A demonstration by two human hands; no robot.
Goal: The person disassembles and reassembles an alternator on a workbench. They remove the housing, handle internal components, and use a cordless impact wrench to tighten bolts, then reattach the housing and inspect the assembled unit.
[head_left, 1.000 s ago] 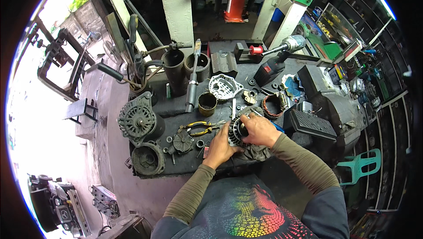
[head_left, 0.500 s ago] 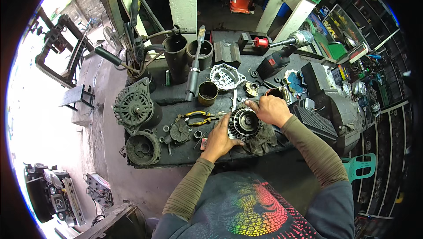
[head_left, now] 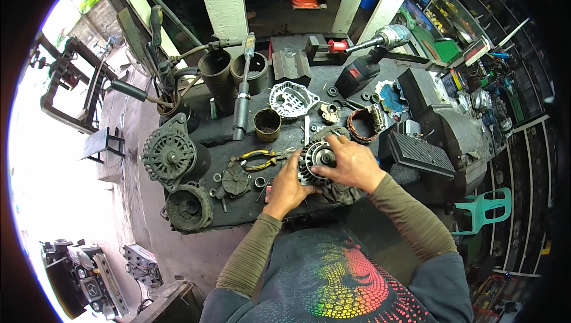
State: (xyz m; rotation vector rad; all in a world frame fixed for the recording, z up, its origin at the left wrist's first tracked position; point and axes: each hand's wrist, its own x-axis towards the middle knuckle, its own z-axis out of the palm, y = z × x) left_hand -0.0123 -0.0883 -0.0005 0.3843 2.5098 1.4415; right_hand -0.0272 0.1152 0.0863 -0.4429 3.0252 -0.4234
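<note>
An alternator part [head_left: 320,157] with a ringed pulley-like centre and finned rim sits upright near the bench's front edge. My left hand [head_left: 284,187] is wrapped against its left side, thumb along the lower edge. Across its right side lies my right hand [head_left: 355,165], fingers over the far rim and thumb on the near face. A grey rag [head_left: 345,193] lies crumpled under and beside it. Just left of my left hand are yellow-and-black pliers [head_left: 262,161]. Beyond my right hand stands a stator ring with copper windings [head_left: 364,125].
On the left are a whole alternator [head_left: 171,155] and a round housing [head_left: 189,209]. A silver housing [head_left: 291,100], a small rusty can [head_left: 267,126] and a long-socket bar [head_left: 241,112] lie farther back. A cordless impact wrench [head_left: 358,74] stands behind, and a black finned block [head_left: 422,153] is at right.
My right hand has moved down over the part, its thumb now across the near face. The stator ring now shows more fully. The view has shifted slightly.
</note>
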